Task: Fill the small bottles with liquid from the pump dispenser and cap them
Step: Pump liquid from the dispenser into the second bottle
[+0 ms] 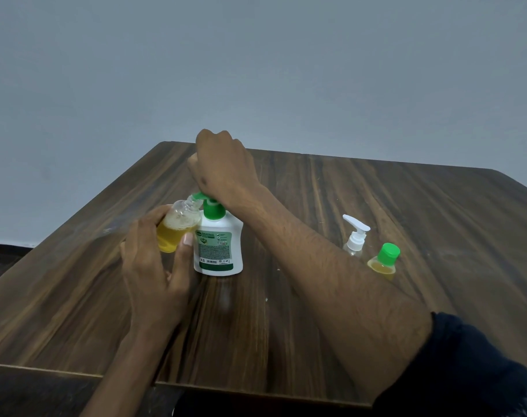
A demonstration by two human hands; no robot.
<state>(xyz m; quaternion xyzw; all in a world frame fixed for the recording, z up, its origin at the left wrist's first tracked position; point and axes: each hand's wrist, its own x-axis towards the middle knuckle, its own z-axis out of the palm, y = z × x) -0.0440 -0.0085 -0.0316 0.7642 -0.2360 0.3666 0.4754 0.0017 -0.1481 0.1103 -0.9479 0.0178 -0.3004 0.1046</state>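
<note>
Tilting its neck up to the green nozzle, the half-full small bottle (178, 228) sits gripped in the left hand (154, 266), left of the pump dispenser (218, 245), whose head the curled right hand (223, 168) presses.

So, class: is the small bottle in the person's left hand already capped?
No: the small bottle in the left hand has its neck open, tilted against the pump dispenser's green spout.
</note>
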